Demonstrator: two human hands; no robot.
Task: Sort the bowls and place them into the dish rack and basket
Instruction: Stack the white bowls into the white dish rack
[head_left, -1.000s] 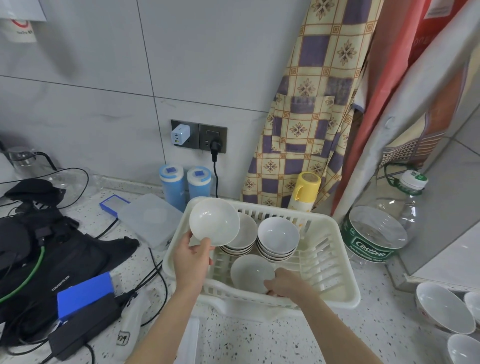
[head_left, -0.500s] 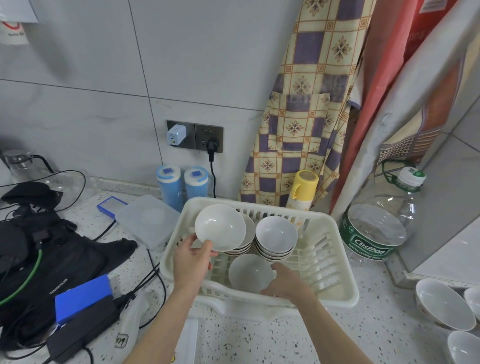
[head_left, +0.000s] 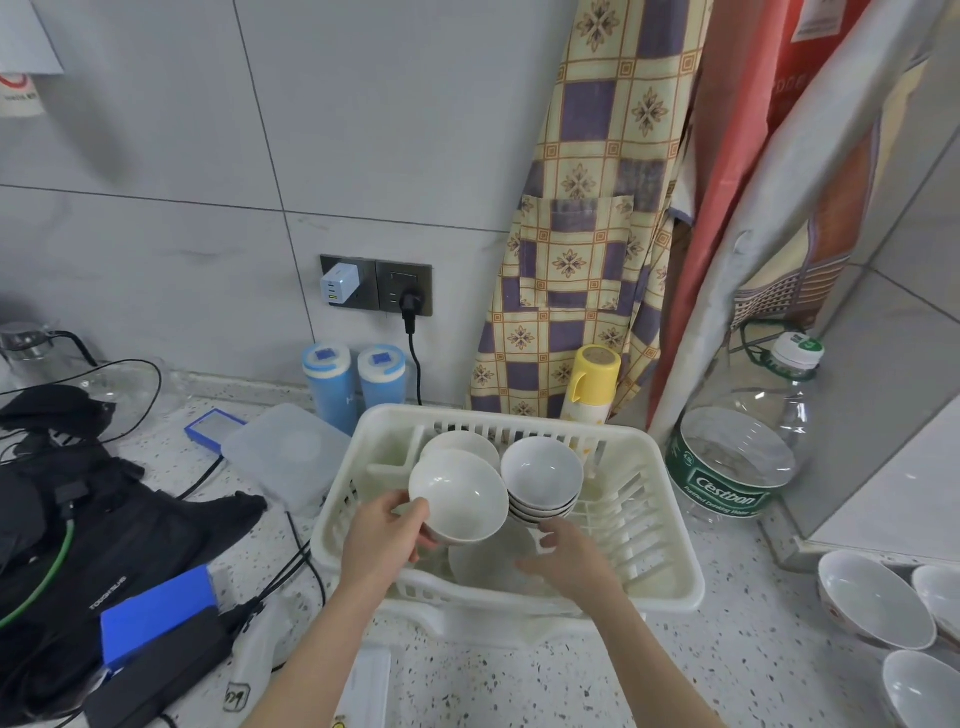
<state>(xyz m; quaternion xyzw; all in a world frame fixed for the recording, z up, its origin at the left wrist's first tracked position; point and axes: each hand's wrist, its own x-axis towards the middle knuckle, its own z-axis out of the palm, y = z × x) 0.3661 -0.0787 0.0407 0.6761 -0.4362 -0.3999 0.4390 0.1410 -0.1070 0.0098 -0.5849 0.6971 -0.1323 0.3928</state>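
A cream plastic dish rack (head_left: 660, 582) stands on the speckled counter. My left hand (head_left: 382, 538) grips a white bowl (head_left: 460, 493) by its near rim, tilted above the rack's left side. Behind it sits a stack of white bowls (head_left: 465, 441), and to the right another stack (head_left: 543, 475). At the rack's front, my right hand (head_left: 569, 558) holds the edge of a shallow white bowl (head_left: 483, 561) lying on the rack floor. Loose white bowls (head_left: 878, 605) sit at the far right, on the counter.
A large clear water bottle (head_left: 737, 457) stands right of the rack. Behind it are a yellow flask (head_left: 592, 384), two blue canisters (head_left: 353, 384) and a hanging checked apron (head_left: 587, 234). A plastic lid (head_left: 288, 454), black bag (head_left: 78, 525), blue box (head_left: 156, 613) and cables lie left.
My left hand has brought its bowl down and to the right, low over the rack and in front of the left stack. My right hand stays at the front bowl.
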